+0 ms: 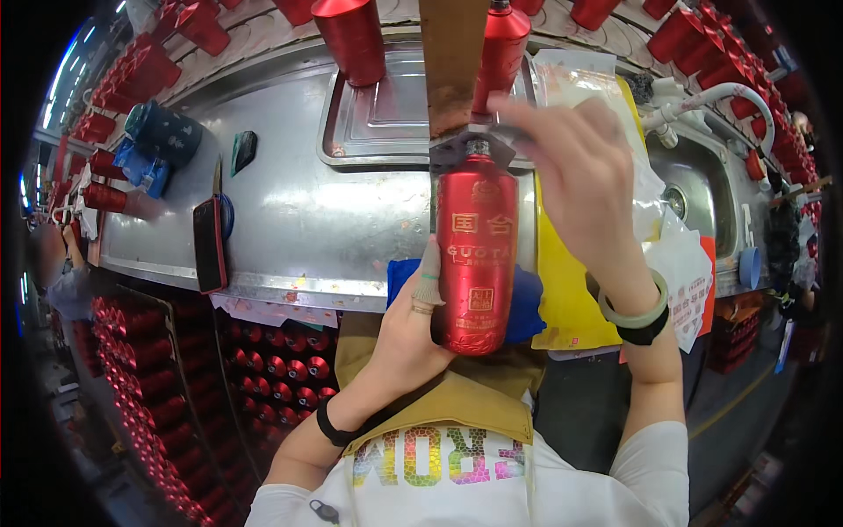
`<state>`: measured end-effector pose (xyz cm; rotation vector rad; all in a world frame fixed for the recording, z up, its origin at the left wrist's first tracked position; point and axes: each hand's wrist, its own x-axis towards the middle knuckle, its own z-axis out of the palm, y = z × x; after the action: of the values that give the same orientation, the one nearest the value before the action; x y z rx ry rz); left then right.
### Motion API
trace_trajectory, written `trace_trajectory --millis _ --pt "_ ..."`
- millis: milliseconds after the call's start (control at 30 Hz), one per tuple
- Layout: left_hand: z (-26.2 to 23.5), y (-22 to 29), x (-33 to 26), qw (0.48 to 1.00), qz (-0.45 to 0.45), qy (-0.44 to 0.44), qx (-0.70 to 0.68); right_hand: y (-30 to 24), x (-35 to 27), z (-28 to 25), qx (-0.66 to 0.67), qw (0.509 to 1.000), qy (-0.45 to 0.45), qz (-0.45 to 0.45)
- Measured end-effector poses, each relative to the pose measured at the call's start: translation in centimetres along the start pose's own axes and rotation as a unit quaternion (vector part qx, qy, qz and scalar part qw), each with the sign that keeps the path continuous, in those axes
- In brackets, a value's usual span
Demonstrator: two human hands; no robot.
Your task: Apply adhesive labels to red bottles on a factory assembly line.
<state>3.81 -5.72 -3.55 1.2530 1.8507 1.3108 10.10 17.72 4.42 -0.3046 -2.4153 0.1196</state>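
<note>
A red bottle (479, 259) with gold lettering stands in front of me, and the fingers of my left hand (408, 329) are wrapped round its lower left side. A pale finger cover sits on one of those fingers. Dark cloth-like material (499, 151) surrounds the bottle's neck. Above it hovers my right hand (575, 154), its fingertips smeared by motion. Whether they pinch anything does not show. Just beyond the fingertips is a second red bottle (505, 48), beside an upright brown board (452, 66).
A metal tray (338, 140) lies on the steel counter (281, 220), with a dark red phone-like case (209, 246) to the left. Yellow plastic (571, 303) covers the counter near a sink (716, 193). Several red bottles (351, 39) line the back; more fill racks (281, 364) below.
</note>
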Motion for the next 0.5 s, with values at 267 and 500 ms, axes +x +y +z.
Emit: trace_trajectory --millis 267,500 --pt "0.1 0.7 -2.0 0.998 0.015 0.062 -0.026 -3.0 -2.7 -1.4 0.124 0.982 -0.118 -0.082" --pt "0.0 0.7 -1.7 0.994 0.049 0.080 0.049 -2.5 -4.5 0.0 0.086 0.980 -0.033 -0.175"
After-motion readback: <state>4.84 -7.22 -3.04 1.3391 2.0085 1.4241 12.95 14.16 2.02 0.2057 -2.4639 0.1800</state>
